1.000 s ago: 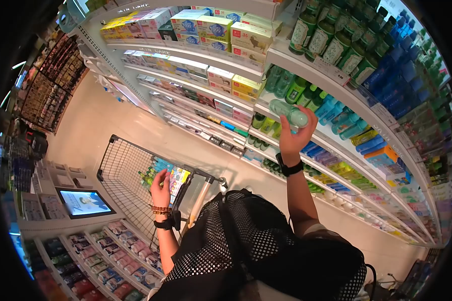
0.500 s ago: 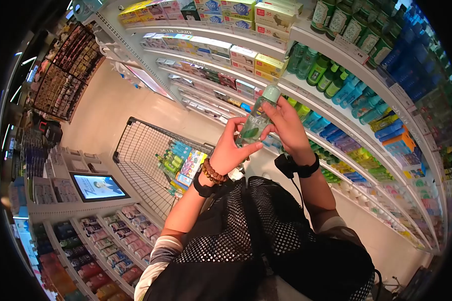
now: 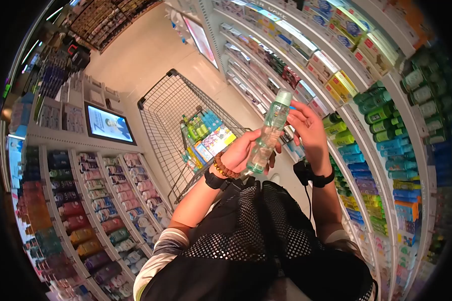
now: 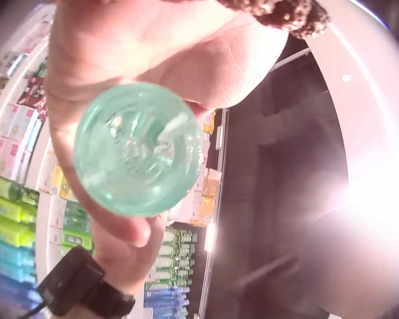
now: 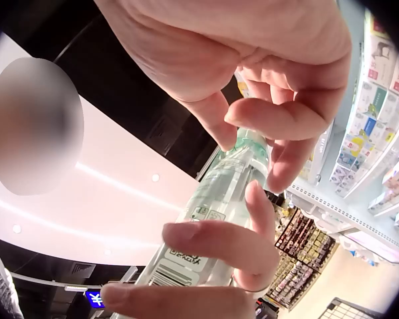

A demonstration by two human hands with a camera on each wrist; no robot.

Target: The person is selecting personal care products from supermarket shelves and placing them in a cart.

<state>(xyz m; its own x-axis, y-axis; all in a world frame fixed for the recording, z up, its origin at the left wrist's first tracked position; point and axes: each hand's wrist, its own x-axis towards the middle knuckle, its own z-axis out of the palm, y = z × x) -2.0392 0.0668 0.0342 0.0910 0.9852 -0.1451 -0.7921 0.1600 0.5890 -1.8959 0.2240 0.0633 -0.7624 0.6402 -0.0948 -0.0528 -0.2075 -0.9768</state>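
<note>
A clear, green-tinted bottle [image 3: 268, 133] with a pale cap [image 3: 284, 97] is held tilted in front of the torso, cap end up. My left hand [image 3: 242, 150] grips its lower body, and fingers of that hand cross the back label by a barcode [image 5: 169, 276] in the right wrist view. At the upper end, my right hand [image 3: 310, 133] has thumb and fingers around the neck and cap. The left wrist view looks straight at the round base [image 4: 138, 149], with the left palm behind it.
A wire shopping cart [image 3: 153, 108] stands ahead, holding green and blue bottles [image 3: 198, 125] and colourful packs [image 3: 218, 139]. Shelves of bottles [image 3: 386, 120] and boxes [image 3: 344, 88] line the right. On the left are a lit screen [image 3: 109, 126] and more stocked shelves [image 3: 93, 195].
The right hand brought the bottle from the right shelf to the body, where the left hand met it. Since then the bottle has turned, showing its back label. The view has swung right.
</note>
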